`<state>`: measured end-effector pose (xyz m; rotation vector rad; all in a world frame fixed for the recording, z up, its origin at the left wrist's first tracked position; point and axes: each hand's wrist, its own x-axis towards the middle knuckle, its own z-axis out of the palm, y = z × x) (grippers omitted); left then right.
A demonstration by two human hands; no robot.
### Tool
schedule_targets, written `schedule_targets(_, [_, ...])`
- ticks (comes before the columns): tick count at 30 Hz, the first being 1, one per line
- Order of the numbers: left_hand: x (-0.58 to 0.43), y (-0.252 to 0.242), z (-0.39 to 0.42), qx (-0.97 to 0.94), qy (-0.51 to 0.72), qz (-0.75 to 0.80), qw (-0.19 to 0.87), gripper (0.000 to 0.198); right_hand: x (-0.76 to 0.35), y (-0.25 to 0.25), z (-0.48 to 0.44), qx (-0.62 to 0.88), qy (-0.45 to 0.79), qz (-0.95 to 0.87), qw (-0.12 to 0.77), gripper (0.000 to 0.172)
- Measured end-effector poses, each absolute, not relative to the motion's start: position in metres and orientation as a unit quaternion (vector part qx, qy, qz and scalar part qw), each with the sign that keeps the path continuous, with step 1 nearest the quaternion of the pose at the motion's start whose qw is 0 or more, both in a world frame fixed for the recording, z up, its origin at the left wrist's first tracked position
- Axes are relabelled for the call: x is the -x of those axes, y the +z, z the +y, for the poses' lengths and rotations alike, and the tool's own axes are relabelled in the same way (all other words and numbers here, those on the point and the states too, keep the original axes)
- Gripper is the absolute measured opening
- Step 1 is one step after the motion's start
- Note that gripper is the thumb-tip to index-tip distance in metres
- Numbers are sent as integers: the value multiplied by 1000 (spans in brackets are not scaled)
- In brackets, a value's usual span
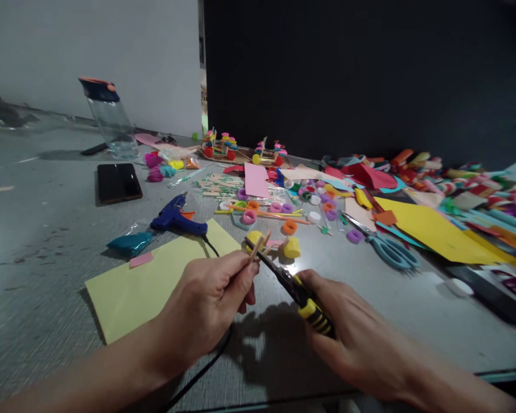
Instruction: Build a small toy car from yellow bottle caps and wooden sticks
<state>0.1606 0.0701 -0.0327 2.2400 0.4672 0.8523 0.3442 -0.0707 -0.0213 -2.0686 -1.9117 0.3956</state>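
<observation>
Thin wooden sticks are pinched between the thumb and fingers of my left hand. My right hand is wrapped round the black and yellow handles of long-nose pliers. The jaws of the pliers meet the sticks just above my left fingertips; whether they grip or only touch, I cannot tell. Behind the sticks lie two yellow bottle caps, one partly hidden. Left of my left hand a yellow-green paper sheet lies flat, with a blue glue gun at its far edge.
A water bottle and a phone stand and lie at the left. Coloured bottle rings, wrapped sticks and small decorated models fill the back. Blue-handled scissors and yellow paper lie right. A black cable runs under my left hand.
</observation>
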Motion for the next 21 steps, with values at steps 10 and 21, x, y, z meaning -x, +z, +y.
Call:
schedule_targets(10, [-160, -31, 65, -753, 342, 173, 535, 29, -396, -22, -110, 765, 62, -623, 154, 51])
schedule_targets(21, [-161, -34, 65, -821, 304, 165, 455, 31, -456, -34, -96, 767, -167, -612, 98, 39])
